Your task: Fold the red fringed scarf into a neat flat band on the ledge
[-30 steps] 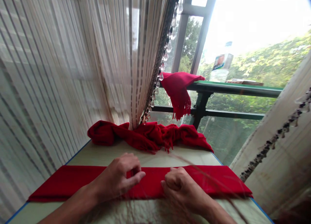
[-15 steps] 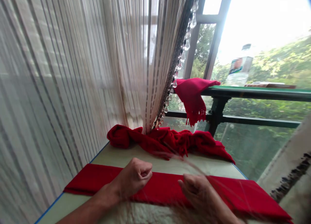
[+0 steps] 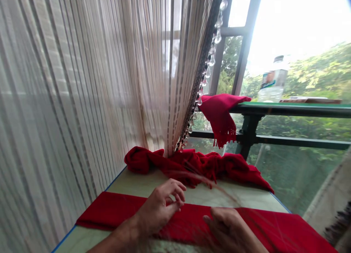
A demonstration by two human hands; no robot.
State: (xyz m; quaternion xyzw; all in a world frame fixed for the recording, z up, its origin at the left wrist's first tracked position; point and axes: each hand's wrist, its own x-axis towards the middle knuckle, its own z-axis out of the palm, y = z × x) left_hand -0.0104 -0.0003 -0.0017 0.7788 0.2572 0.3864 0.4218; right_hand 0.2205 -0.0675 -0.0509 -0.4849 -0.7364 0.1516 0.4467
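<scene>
A folded red scarf [image 3: 117, 212] lies flat as a long band across the pale table. Over its middle hovers my left hand [image 3: 160, 209], fingers loosely bent and slightly apart, with nothing visible in them. To its right my right hand [image 3: 227, 223] is curled into a fist above the same scarf; nothing shows in it. Whether either hand touches the cloth, I cannot tell. Beyond them, crumpled red scarves [image 3: 192, 165] with fringes lie along the far edge of the table.
The pale table [image 3: 148, 181] has blue edging. A striped sheer curtain [image 3: 109, 81] with hanging beads falls on the left. Another red fringed scarf [image 3: 222, 115] hangs over the dark railing [image 3: 301, 109], where a clear plastic bottle [image 3: 272, 86] stands. Loose hair strands cross the view.
The view has swung left, so things sit further right. My left hand went from half-open to a fist, then loosened again. My right hand stays curled.
</scene>
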